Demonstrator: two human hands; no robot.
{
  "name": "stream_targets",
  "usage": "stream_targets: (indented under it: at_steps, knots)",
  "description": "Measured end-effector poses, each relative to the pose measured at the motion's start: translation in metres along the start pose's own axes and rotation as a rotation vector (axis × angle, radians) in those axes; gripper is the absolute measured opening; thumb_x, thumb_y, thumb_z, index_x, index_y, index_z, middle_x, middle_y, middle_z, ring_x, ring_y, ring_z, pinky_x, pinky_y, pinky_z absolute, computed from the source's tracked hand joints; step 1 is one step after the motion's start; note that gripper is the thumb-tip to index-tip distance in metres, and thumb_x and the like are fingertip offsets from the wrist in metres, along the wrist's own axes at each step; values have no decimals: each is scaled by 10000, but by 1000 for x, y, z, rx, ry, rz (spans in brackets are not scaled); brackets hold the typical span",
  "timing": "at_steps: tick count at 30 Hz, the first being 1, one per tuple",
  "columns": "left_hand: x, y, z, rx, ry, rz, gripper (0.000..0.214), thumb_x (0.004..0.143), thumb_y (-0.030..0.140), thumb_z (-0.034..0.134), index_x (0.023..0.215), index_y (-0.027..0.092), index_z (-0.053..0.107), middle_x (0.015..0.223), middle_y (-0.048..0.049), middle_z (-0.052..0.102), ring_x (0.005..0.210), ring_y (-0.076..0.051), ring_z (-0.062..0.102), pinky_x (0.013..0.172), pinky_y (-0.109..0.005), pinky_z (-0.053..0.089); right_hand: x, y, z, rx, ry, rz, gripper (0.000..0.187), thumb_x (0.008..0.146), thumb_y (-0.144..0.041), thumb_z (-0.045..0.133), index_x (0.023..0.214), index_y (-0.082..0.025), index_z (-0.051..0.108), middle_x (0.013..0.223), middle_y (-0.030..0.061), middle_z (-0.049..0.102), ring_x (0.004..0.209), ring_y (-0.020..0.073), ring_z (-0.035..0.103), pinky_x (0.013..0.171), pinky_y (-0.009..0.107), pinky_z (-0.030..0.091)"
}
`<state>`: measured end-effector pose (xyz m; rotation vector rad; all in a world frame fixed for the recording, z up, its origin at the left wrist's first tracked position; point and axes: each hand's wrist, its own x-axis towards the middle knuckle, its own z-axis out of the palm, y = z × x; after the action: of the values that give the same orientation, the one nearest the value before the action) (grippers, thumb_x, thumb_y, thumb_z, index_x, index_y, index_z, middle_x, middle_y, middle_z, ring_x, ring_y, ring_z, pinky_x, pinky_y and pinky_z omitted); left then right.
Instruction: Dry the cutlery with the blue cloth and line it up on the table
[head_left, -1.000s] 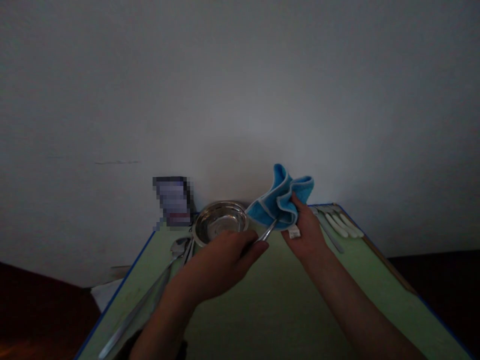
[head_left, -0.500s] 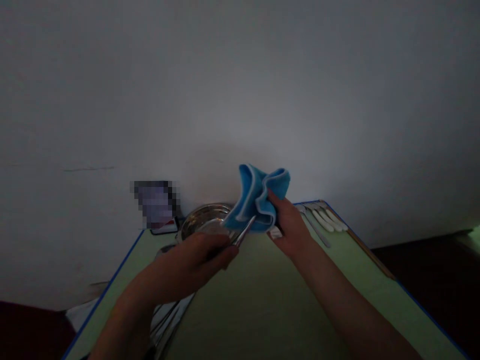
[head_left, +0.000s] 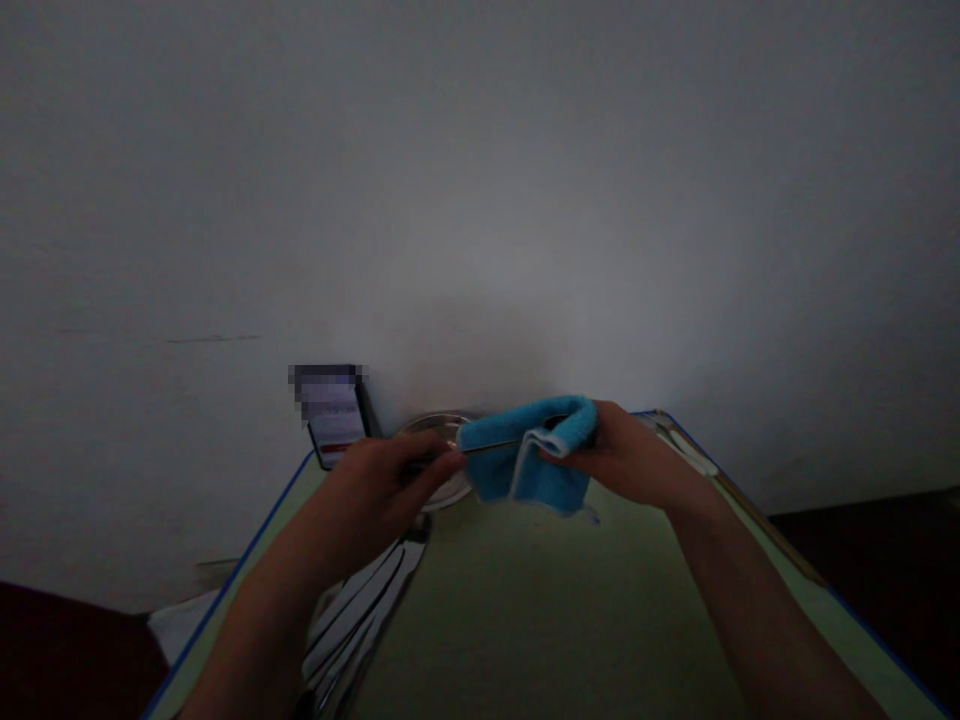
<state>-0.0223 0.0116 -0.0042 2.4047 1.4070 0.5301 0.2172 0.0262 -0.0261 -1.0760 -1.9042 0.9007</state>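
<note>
Pinched in my left hand (head_left: 390, 490) is one end of a slim metal piece of cutlery (head_left: 493, 446), held roughly level. Its other end runs into a blue cloth (head_left: 491, 482) with a pale edge; whether it is a fork, spoon or knife is hidden. My right hand (head_left: 637, 455) grips the cloth, folded over the cutlery, from the right. Behind my left hand and the cloth, a round metal bowl (head_left: 450, 497) is partly covered.
A phone (head_left: 335, 425) leans against the wall at the back left. Several long utensils (head_left: 367, 600) lie beside my left forearm. White-handled cutlery (head_left: 694, 455) lies near the right edge of the green table (head_left: 525, 620).
My right hand has moved right and a little down with the cloth, which now folds over the cutlery instead of bunching upward. The cutlery has turned from slanting to nearly level.
</note>
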Motion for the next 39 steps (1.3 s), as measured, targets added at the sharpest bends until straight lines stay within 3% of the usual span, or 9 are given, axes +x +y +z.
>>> stream_targets:
  at_steps: [5, 11, 18, 26, 30, 33, 35, 37, 39]
  knots:
    - [-4, 7, -3, 18, -2, 54, 322, 869, 397, 410, 749, 170, 604, 548, 36, 525, 485, -87, 486, 492, -197, 330, -3, 0, -6, -241, -101, -67, 160, 718, -176, 566, 825, -222, 676, 752, -17, 693, 657, 156, 598, 545, 240, 433]
    - [-5, 5, -6, -21, -29, 50, 332, 870, 382, 419, 687, 159, 583, 523, 41, 486, 464, -79, 462, 475, -199, 306, -1, -4, -4, -312, -144, -104, 134, 755, -244, 557, 739, -185, 676, 615, -27, 641, 536, 105, 531, 460, 193, 374]
    - [-3, 7, 1, -41, -12, 78, 347, 889, 378, 370, 684, 162, 548, 540, 38, 443, 493, -89, 428, 487, -210, 296, -4, 0, -9, 20, -19, -47, 191, 792, -296, 528, 868, -216, 685, 798, -8, 696, 658, 144, 602, 575, 249, 464]
    - [0, 8, 11, 90, -74, 117, 373, 875, 405, 394, 628, 171, 545, 537, 23, 477, 500, -96, 426, 488, -217, 279, -7, -5, -10, -293, -401, 5, 159, 686, -123, 551, 739, -213, 672, 672, -20, 675, 596, 137, 587, 519, 214, 407]
    - [-1, 9, 13, 118, -71, 129, 370, 862, 407, 422, 599, 171, 531, 527, 26, 480, 491, -92, 422, 483, -215, 274, -6, -6, 0, -398, -446, -41, 182, 665, -88, 522, 702, -206, 656, 656, -16, 666, 578, 128, 582, 504, 207, 377]
    - [-3, 10, 7, 49, -20, 128, 354, 855, 384, 446, 588, 166, 524, 507, 33, 458, 479, -85, 410, 470, -208, 277, -5, -7, 1, -329, -397, -101, 176, 684, -98, 528, 724, -209, 658, 662, -26, 656, 580, 116, 562, 515, 204, 382]
    - [-5, 11, 2, -25, 32, 108, 333, 854, 362, 456, 598, 164, 538, 487, 43, 435, 467, -81, 401, 465, -202, 286, -3, -9, -1, -216, -281, -86, 127, 695, -138, 566, 731, -214, 661, 644, -37, 642, 565, 109, 543, 498, 198, 384]
    - [-5, 15, -1, -109, 117, 73, 306, 855, 347, 458, 634, 164, 565, 479, 49, 437, 467, -83, 415, 469, -197, 309, -2, -10, -3, -73, -38, -24, 45, 681, -211, 632, 716, -210, 662, 615, -38, 632, 536, 106, 525, 468, 197, 383]
    - [-3, 19, 1, -170, 199, 36, 289, 858, 348, 451, 681, 164, 585, 503, 43, 484, 496, -93, 460, 490, -198, 345, 1, -10, -1, 109, 240, 61, 106, 656, -298, 680, 689, -200, 657, 593, -29, 632, 507, 109, 522, 446, 204, 389]
